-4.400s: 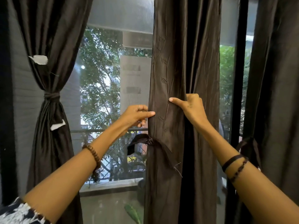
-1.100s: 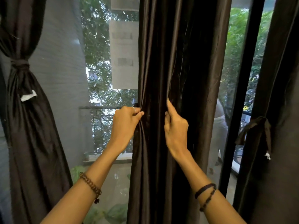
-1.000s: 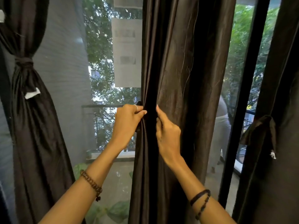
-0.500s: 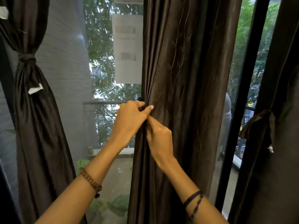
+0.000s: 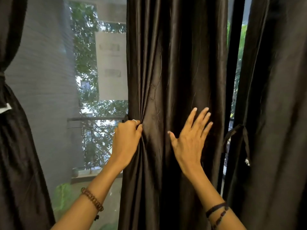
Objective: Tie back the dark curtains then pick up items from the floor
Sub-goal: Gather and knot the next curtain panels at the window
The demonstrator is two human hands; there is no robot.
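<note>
A dark brown middle curtain (image 5: 174, 63) hangs loose straight ahead of me. My left hand (image 5: 127, 141) is shut on its left edge, pinching gathered folds at about waist height. My right hand (image 5: 191, 138) is open with fingers spread, flat against the cloth to the right of the left hand. A dark curtain on the far left (image 5: 18, 155) is tied at the middle. The dark curtain on the right (image 5: 279, 113) has a fabric tie-back strip (image 5: 235, 135) dangling at its left edge. No floor items are in view.
Behind the curtains is window glass with a balcony railing (image 5: 94, 119), trees and a grey wall (image 5: 43, 80) outside. A black window frame post (image 5: 232, 63) stands between the middle and right curtains. Green leaves (image 5: 64, 196) show low on the left.
My right hand has left the pinched folds beside my left hand, moved right and opened flat on the cloth. My left hand keeps its grip. The view has shifted slightly right.
</note>
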